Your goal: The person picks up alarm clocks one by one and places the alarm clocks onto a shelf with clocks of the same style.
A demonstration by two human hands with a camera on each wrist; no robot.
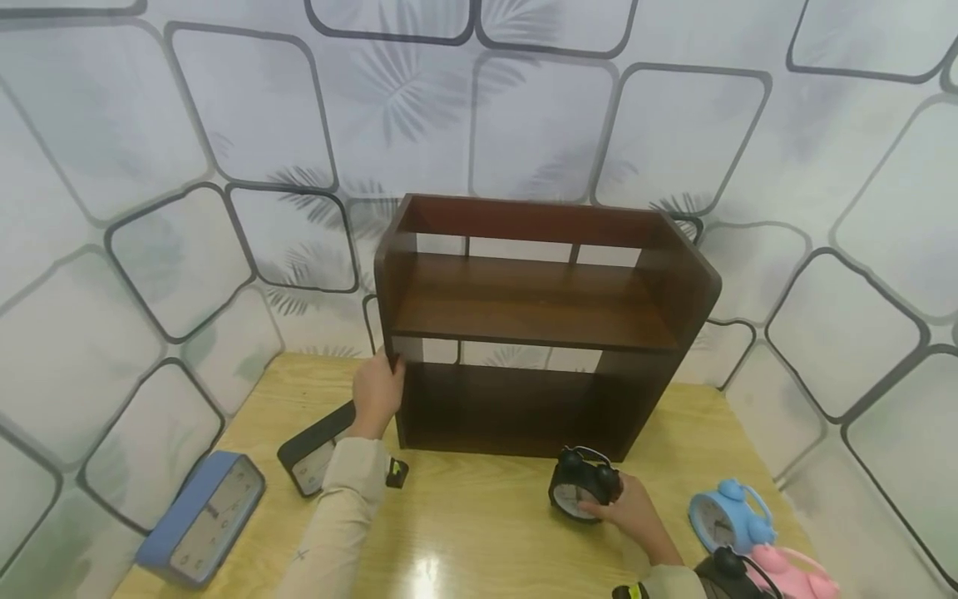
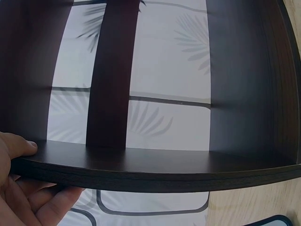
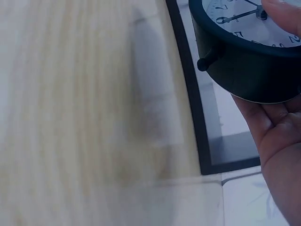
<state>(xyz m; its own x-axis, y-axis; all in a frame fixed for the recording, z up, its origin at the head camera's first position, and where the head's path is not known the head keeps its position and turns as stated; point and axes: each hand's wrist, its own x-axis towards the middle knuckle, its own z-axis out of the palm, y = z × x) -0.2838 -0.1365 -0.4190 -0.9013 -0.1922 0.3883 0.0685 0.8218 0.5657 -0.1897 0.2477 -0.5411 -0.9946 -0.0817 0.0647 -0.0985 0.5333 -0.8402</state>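
A dark wooden shelf [image 1: 535,306] stood on a worktop [image 1: 464,524].
The left hand [image 1: 377,395] gripped its left side; near its lower right corner, a black alarm clock [image 1: 591,476] was clasped in the right hand [image 1: 632,513].

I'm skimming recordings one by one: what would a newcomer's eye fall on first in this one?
Probably the big dark brown shelf at the middle of the table, with the left hand gripping its left side. Next comes the black alarm clock held by the right hand, near the shelf's front right corner. Bright color also draws the eye: a blue clock at the left, a light blue one at the right.
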